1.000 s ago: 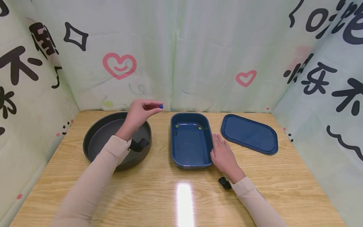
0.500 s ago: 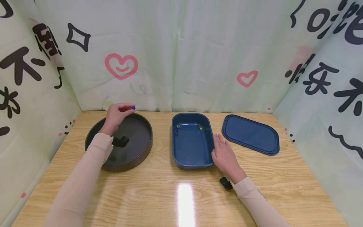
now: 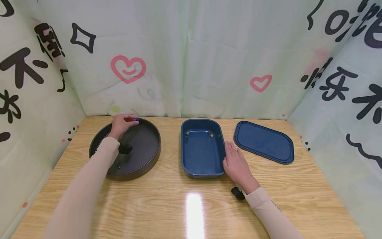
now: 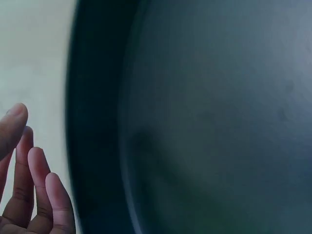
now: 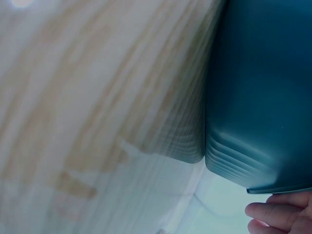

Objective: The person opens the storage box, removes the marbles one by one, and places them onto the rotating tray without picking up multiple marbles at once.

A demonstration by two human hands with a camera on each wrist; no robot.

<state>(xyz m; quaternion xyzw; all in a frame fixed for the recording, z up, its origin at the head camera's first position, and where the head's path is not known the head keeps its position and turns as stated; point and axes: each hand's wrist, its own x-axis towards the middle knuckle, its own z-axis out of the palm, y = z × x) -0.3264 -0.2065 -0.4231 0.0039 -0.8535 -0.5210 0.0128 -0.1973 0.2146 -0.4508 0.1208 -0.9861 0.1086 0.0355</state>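
My left hand [image 3: 120, 126] pinches a small blue marble [image 3: 137, 119] between thumb and fingertips. It is over the far part of a round dark pan [image 3: 149, 159]. In the left wrist view the thumb and fingers [image 4: 59, 195] show beside the pan's wall, and the marble is not visible there. Small greenish marbles [image 3: 118, 165] lie in the pan near its front. My right hand [image 3: 237, 166] rests with straight fingers against the right side of a blue rectangular container [image 3: 203, 159]. Several small coloured marbles [image 3: 211, 134] lie inside that container, near its far end.
A blue lid [image 3: 264, 142] lies flat on the wooden table [image 3: 167, 205], right of the container. A printed curtain [image 3: 197, 66] stands behind the table and along both sides. The pan is left of the container, with a gap between them.
My left hand has moved left from the pan's right edge and then lowered slightly, still pinching the blue marble. The right hand stays against the container.
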